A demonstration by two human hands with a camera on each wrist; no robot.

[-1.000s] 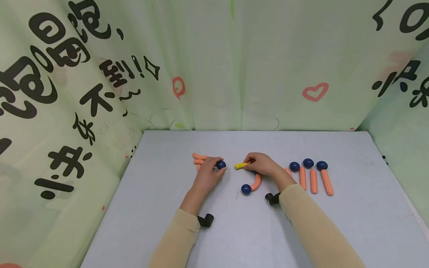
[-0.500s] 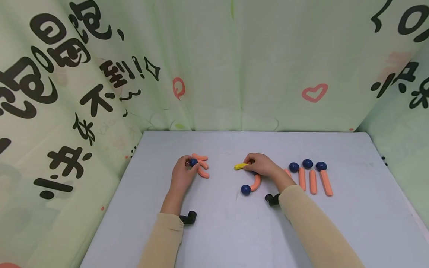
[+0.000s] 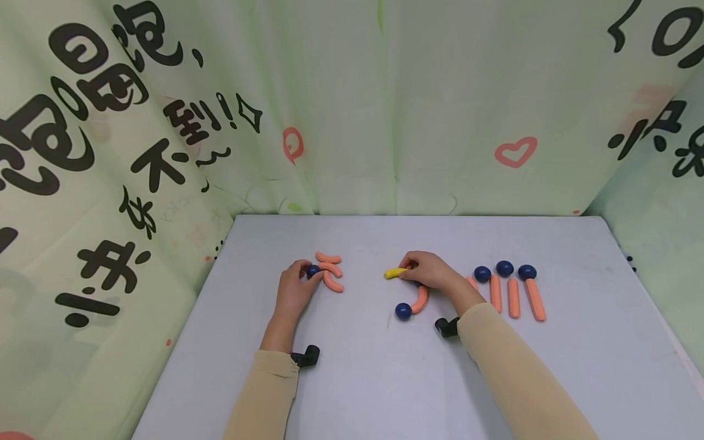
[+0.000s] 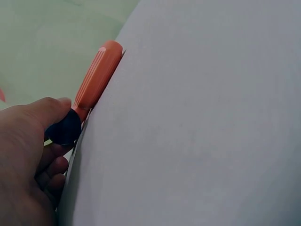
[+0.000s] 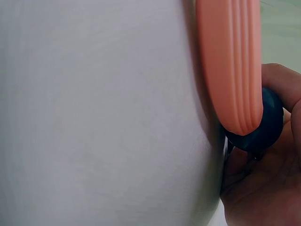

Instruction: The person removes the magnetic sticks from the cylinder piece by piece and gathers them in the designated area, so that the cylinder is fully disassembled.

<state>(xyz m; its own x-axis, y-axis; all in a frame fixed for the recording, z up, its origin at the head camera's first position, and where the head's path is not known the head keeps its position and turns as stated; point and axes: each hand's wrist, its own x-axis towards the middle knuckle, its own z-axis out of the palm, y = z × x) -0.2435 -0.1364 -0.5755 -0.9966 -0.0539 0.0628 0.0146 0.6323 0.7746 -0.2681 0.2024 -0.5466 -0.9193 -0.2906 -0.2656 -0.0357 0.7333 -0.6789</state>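
On the left of the table, my left hand (image 3: 293, 291) pinches a dark blue ball (image 3: 313, 271) between thumb and fingers. The ball sits at the left ends of three curved coral rods (image 3: 331, 267); the left wrist view shows it against one coral rod (image 4: 98, 75). My right hand (image 3: 429, 269) pinches a short yellow rod (image 3: 394, 273) near the middle. Below that hand lies a curved coral rod (image 3: 420, 299) with a blue ball (image 3: 403, 311) at its lower end. Another blue ball (image 5: 265, 125) shows at its upper end in the right wrist view, mostly covered by my hand from above.
Right of my right forearm, several coral rods (image 3: 514, 298) stand side by side on the white table (image 3: 363, 379), one partly hidden by the arm. Three blue balls (image 3: 505, 269) lie near their upper ends. A printed curtain (image 3: 429, 122) encloses the back and sides.
My left hand has carried its blue ball leftward, past the three curved coral rods, then set it lower against their left ends. The right hand stays still with the yellow rod.
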